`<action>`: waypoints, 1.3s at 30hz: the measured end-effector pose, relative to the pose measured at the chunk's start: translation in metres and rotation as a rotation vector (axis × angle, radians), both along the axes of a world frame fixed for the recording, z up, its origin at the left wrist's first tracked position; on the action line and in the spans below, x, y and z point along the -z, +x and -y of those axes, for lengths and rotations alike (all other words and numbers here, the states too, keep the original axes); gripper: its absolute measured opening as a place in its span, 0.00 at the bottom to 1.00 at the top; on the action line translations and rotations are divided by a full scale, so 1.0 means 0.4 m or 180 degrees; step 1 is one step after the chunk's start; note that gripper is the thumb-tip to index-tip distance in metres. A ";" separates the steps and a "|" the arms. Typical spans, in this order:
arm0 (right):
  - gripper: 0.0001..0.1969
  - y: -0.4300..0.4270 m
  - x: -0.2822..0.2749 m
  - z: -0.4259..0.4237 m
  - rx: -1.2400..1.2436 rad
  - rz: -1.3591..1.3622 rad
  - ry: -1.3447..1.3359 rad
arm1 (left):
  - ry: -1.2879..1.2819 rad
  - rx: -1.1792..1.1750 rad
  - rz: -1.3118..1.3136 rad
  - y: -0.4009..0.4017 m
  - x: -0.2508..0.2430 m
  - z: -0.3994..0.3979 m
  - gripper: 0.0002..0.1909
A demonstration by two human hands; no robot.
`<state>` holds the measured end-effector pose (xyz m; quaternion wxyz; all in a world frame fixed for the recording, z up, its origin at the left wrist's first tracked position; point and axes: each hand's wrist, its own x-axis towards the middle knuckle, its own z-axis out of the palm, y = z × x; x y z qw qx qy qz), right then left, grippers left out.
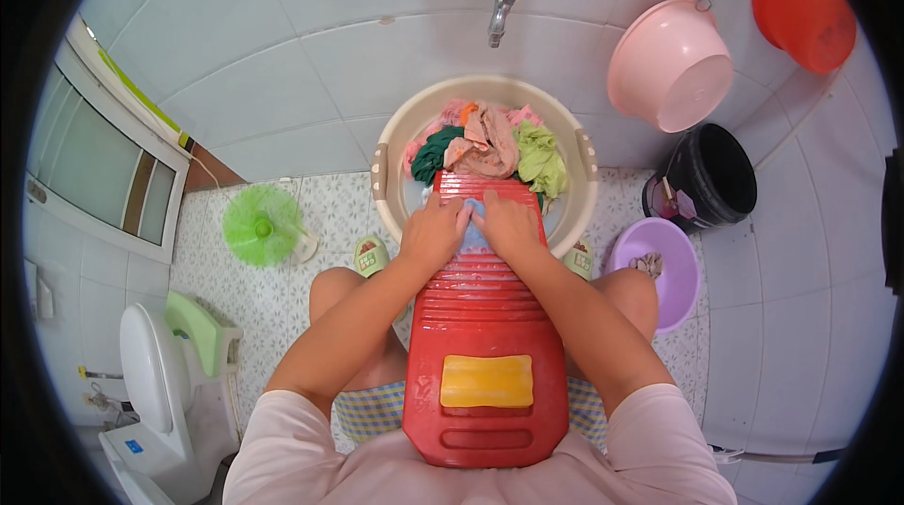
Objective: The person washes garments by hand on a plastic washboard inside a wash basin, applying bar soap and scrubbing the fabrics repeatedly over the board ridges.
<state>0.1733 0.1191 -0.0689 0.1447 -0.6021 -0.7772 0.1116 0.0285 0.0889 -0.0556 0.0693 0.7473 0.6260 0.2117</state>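
A red ridged plastic washboard (487, 335) leans from my body into a beige plastic washtub (404, 125). Both hands are on its upper ridges, my left hand (436, 226) and my right hand (510, 222), thumbs close together. Between them they grip a small light-blue wet cloth (474, 240), pressed against the ridges with some suds around it. A yellow bar of laundry soap (486, 381) lies in the recess at the near end. Beyond my hands the tub holds a peach garment (487, 141), a dark green cloth (436, 155) and a lime-green cloth (540, 159).
A metal tap (502, 7) projects from the tiled wall above the tub. Right are a black bucket (699, 177), a purple basin (681, 286) holding a cloth, and a hanging pink basin (674, 64). Left stand a green fan (263, 226) and a white toilet (152, 371).
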 end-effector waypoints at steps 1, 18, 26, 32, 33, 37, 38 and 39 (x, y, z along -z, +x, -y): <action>0.17 0.008 -0.005 0.015 -0.0105 -0.0118 0.0053 | -0.0066 0.0038 0.0120 -0.008 -0.002 0.015 0.13; 0.28 0.151 -0.135 0.171 -0.0695 -0.4954 -0.2708 | -0.3141 0.0352 0.5712 -0.045 -0.167 0.137 0.16; 0.16 0.188 -0.131 0.139 0.0116 -0.3953 -0.1867 | -0.2265 -0.0100 0.4200 -0.096 -0.160 0.121 0.16; 0.15 0.164 -0.115 0.167 0.0126 -0.3417 -0.0952 | -0.0572 0.0660 0.1406 -0.074 -0.117 0.189 0.18; 0.15 0.151 -0.106 0.174 0.0147 -0.3398 -0.0941 | -0.0395 0.0614 0.1018 -0.059 -0.118 0.198 0.18; 0.14 0.091 -0.110 0.200 -0.0252 -0.1870 0.0281 | -0.0367 0.0263 0.1216 -0.090 -0.054 0.165 0.17; 0.13 0.094 -0.118 0.201 -0.0247 -0.1929 0.0348 | -0.0352 0.0255 0.1212 -0.106 -0.055 0.155 0.17; 0.11 0.097 -0.127 0.205 -0.0230 -0.1986 0.0398 | -0.0712 0.0007 0.1616 -0.116 -0.062 0.146 0.16</action>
